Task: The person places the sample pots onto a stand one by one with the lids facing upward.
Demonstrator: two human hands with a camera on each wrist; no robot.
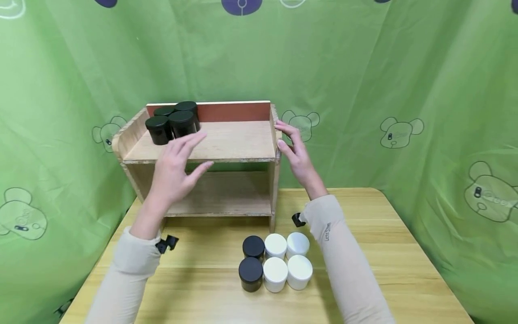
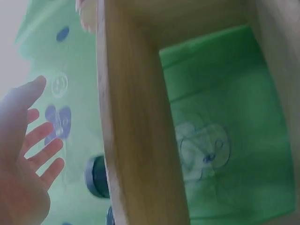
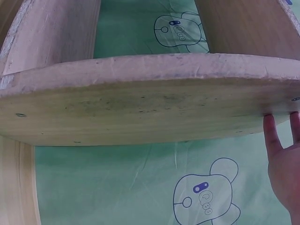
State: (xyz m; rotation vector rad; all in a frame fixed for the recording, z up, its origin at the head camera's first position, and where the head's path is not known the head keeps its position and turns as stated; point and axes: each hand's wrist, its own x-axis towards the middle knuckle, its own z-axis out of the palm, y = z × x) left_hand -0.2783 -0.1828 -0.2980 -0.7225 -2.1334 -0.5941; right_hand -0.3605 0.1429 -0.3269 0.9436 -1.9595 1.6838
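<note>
Now touching wooden shelf [image 1: 238, 140] at three o'clock with loose right hand [image 1: 298, 157]; holding nothing in spread left hand [image 1: 173, 170], near black jars [image 1: 182, 123] at ten o'clock.

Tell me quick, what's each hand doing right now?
Left hand: open, holding nothing, near the light-brown, two-level wooden shelf.
Right hand: open, touching the shelf's right side, not gripping it.

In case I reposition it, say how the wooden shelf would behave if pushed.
The wooden shelf would probably be stiff, given its thick boards. It may feel heavy, looking like solid wood. A shove might shift the four black jars standing on top.
</note>
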